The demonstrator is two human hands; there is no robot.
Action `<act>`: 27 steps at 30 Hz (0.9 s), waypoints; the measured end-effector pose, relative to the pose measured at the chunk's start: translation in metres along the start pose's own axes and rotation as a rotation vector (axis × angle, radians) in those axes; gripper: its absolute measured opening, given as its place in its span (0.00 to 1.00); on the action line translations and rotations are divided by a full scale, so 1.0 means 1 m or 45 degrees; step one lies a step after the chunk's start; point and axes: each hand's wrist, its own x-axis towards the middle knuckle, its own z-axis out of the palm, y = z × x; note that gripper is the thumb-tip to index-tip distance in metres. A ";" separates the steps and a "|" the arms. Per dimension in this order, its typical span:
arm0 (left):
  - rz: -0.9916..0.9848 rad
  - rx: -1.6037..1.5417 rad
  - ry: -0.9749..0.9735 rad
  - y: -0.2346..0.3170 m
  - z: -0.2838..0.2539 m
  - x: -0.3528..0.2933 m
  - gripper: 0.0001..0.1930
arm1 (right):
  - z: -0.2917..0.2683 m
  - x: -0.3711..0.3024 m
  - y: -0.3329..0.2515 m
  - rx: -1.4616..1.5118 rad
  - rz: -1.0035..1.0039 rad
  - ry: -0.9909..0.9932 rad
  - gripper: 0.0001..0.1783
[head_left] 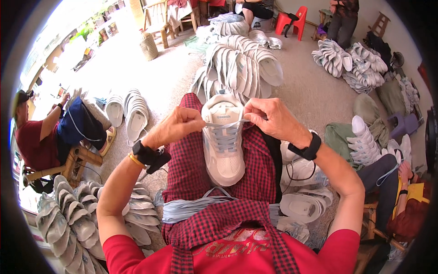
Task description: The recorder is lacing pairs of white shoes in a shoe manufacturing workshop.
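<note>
White shoe [224, 166] at frame centre, toe toward lower edge, on checked apron [184, 170]. Left hand [188, 121] and right hand [270, 117] pinch the blue-grey lace [226, 140] either side. Risk: uneven pull could skew lacing; unsteadied shoe might slip.

White shoe [224, 165] upright on worker's lap, toe toward body, pale blue lace [225, 124] criss-crossed up front. Left hand [186, 125] pinching lace on one side, right hand [269, 116] on other, stretch between them drawn across below tongue. Checked red-and-black apron [182, 171] over thighs; bundle of loose laces [189, 210] lying across it. Big shoe pile [237, 61] just past knees, more stacked shoes [70, 228] by left elbow. Seated co-worker [41, 141] off left, red chair [299, 23] at back.
</note>
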 end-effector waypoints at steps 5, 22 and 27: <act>-0.039 0.337 -0.058 -0.013 -0.009 0.009 0.15 | -0.008 -0.007 0.019 -0.251 -0.243 -0.088 0.08; 0.408 1.134 0.453 -0.041 -0.081 -0.070 0.06 | -0.100 -0.075 0.042 -0.932 -0.254 0.190 0.07; 0.156 1.276 0.805 -0.049 -0.153 -0.126 0.05 | -0.193 -0.118 0.030 -1.191 -0.069 0.306 0.09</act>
